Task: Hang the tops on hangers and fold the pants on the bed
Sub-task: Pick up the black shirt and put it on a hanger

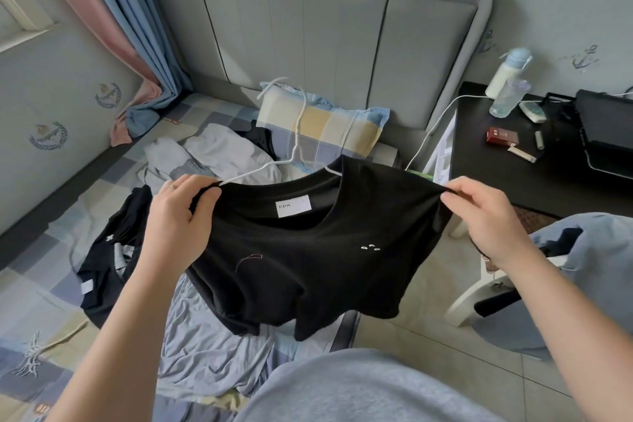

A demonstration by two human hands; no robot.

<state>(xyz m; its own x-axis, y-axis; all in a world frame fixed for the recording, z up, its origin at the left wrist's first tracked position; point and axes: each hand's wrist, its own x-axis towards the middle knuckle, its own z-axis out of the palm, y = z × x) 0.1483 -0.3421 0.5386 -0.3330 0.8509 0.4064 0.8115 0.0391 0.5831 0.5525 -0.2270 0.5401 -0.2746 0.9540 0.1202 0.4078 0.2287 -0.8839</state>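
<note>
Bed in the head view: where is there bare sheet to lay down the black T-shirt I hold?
Bare checked sheet shows along the wall side, left of the crumpled black garment, and a smaller patch between the blue curtain and the checked pillow. The middle is crowded with grey clothes and a pale blue garment.

Bed, checked sheet: pillow at head end; grey garments just before it; black top crumpled mid-bed; pale blue garment near right edge. Dark desk beside bed: white bottle, clear bottle, red pack, black bag.
</note>
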